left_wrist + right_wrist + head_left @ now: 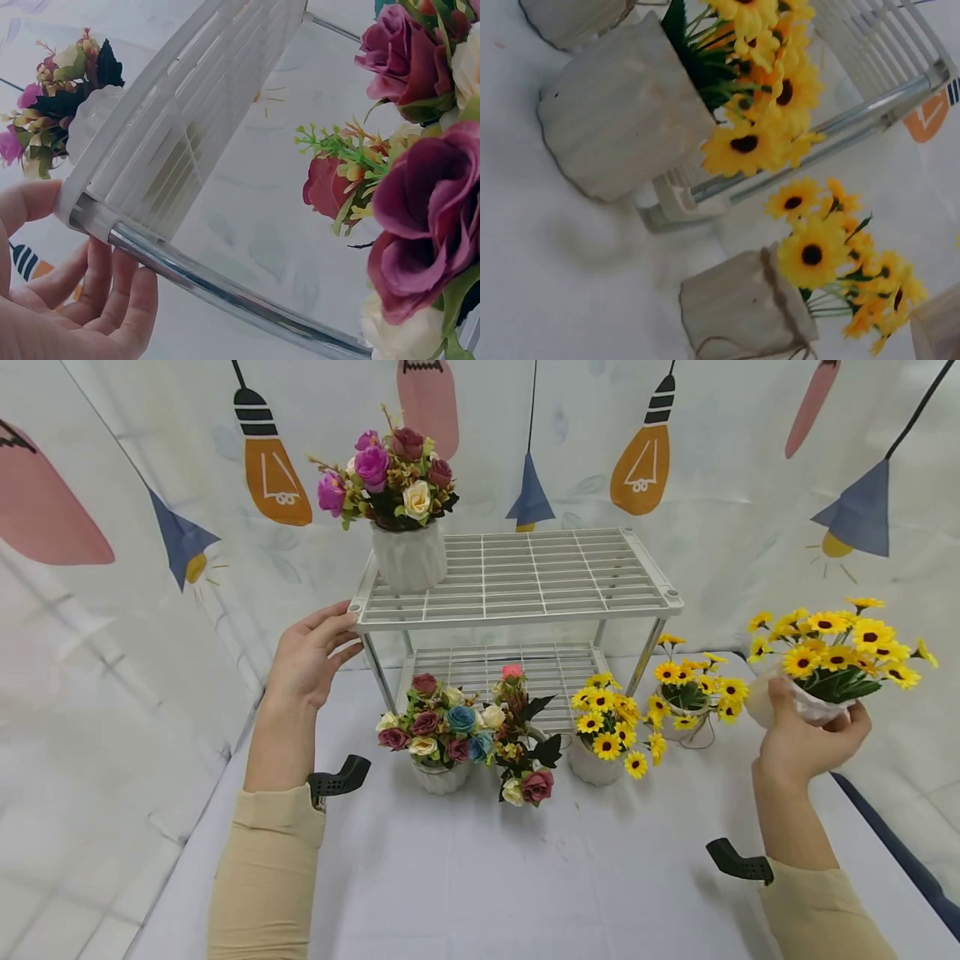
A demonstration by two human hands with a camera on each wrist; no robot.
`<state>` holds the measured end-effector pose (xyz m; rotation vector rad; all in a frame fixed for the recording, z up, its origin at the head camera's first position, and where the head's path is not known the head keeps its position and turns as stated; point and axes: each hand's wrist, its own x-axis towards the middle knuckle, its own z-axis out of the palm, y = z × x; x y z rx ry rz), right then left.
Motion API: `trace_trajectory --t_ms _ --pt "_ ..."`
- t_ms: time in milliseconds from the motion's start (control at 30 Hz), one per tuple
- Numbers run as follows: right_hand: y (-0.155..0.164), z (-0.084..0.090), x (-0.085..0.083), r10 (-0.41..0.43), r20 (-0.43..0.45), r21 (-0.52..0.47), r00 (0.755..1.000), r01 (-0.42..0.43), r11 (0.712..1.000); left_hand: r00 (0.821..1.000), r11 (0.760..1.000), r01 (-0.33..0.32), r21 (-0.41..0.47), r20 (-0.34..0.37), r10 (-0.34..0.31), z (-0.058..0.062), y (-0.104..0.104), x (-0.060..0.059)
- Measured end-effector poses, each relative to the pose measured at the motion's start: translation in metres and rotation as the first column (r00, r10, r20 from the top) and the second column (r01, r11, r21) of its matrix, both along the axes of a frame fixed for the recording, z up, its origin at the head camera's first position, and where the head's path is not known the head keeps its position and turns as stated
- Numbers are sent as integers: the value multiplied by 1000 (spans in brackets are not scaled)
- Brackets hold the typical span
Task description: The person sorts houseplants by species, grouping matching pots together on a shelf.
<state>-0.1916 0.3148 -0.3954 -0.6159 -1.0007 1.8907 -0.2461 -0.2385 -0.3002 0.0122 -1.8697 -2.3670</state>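
My left hand [330, 639] rests against the front left corner of a white two-tier wire rack [525, 610], fingers fairly straight. In the left wrist view the thumb [26, 206] touches the rack corner [79, 210] and the fingers lie just under the chrome rail [225, 289]. My right hand [813, 731] grips a white pot of yellow sunflowers [832, 652], held in the air to the right of the rack. A white pot of purple and cream roses [405, 497] stands on the left of the top shelf.
In front of the rack on the white table [525, 877] stand a mixed rose pot [438, 739], a leaning rose bunch [525, 747] and two sunflower pots [603, 731] [690, 693]. A patterned curtain [720, 468] hangs behind. The table's right edge [892, 843] is near my right arm.
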Motion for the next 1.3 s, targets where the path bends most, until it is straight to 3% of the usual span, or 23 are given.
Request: trace_trajectory --t_ms 233,533,800,1033,1300 --pt "-31 40 2 34 -111 94 993 -24 995 1000 1000 1 12 -5 -1 -1 0 0" --pt "-53 89 -5 117 -272 134 955 -83 987 1000 1000 -22 15 8 22 1 -1 2" --pt "-65 121 -17 231 -230 216 946 -181 959 1000 999 -23 23 19 22 1 2 1" --pt "-84 138 -26 329 -248 284 911 -257 924 1000 999 -15 38 15 14 1 3 0" --pt "-121 154 -36 439 -166 332 883 -369 868 1000 999 -14 34 10 13 0 3 1"
